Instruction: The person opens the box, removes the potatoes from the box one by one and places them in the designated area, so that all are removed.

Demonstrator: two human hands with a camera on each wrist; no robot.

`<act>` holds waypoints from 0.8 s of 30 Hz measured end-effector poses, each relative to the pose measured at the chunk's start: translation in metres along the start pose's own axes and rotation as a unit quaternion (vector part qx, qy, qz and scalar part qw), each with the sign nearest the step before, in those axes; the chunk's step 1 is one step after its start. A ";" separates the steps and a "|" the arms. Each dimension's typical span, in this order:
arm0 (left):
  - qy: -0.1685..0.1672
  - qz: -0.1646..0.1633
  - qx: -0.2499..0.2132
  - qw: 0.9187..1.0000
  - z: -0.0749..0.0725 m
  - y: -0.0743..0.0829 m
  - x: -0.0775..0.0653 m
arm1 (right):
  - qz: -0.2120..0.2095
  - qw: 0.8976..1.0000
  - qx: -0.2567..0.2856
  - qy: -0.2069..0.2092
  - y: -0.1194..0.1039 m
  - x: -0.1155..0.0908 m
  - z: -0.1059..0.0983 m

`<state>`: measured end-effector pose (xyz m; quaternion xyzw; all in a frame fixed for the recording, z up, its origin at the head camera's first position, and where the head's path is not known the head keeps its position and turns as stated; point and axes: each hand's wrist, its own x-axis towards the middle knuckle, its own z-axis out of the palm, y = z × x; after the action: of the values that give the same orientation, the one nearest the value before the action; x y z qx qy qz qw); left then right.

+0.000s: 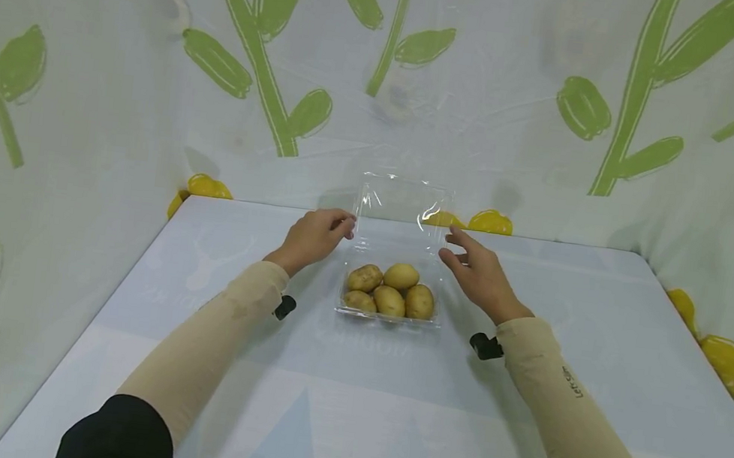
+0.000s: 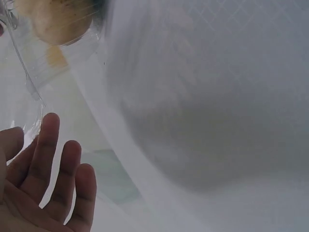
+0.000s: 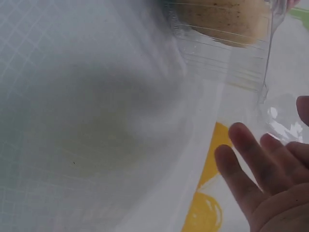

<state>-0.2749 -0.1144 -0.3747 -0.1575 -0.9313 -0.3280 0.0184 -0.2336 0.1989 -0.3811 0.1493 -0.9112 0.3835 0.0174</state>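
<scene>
A clear plastic clamshell container (image 1: 387, 320) stands on the table, its lid (image 1: 403, 207) raised upright at the back. Several potatoes (image 1: 389, 301) lie in its base. My left hand (image 1: 315, 237) is at the lid's left edge; in the left wrist view its fingers (image 2: 46, 150) are gently bent, the tips right by the clear plastic. On the other side, my right hand (image 1: 479, 273) has its fingers spread beside the lid's right edge. The right wrist view shows these fingers (image 3: 241, 150) loosely extended just below the container's side wall, with a potato (image 3: 227, 21) seen through the plastic.
The pale table (image 1: 346, 415) extends around the container on all sides. Behind its far edge hangs a white curtain (image 1: 472, 143) printed with green stems and yellow flowers. Black straps (image 1: 486, 346) show at the wrists, below beige sleeves.
</scene>
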 end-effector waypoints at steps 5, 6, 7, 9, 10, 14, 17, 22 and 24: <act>-0.012 -0.017 0.012 1.000 0.008 -0.003 0.002 | 0.015 0.999 -0.015 -0.042 0.000 -0.001 0.001; -0.014 -0.021 0.014 1.000 0.009 -0.004 0.002 | 0.016 0.999 -0.017 -0.045 0.000 -0.001 0.002; -0.014 -0.024 0.013 1.000 0.010 -0.004 0.002 | 0.018 0.999 -0.019 -0.048 0.000 -0.001 0.002; -0.014 -0.029 0.009 0.999 0.012 -0.004 0.003 | 0.020 0.998 -0.020 -0.050 0.000 -0.001 0.003; -0.014 -0.030 0.004 0.999 0.013 -0.004 0.003 | 0.021 0.998 -0.020 -0.051 0.000 -0.001 0.003; -0.015 -0.035 -0.016 0.999 0.015 -0.006 0.006 | 0.034 0.998 -0.016 -0.046 -0.002 0.001 0.006; -0.016 -0.038 -0.021 0.999 0.016 -0.007 0.007 | 0.051 0.998 -0.016 -0.040 -0.004 0.003 0.009; -0.011 -0.038 -0.018 0.999 0.016 -0.007 0.008 | 0.061 0.997 -0.029 -0.031 -0.006 0.007 0.012; -0.007 -0.040 -0.020 0.999 0.015 -0.007 0.009 | 0.059 0.997 -0.033 -0.028 -0.006 0.009 0.012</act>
<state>-0.2840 -0.1078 -0.3890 -0.1228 -0.9303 -0.3456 -0.0041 -0.2390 0.1840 -0.3838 0.1050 -0.9307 0.3494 -0.0265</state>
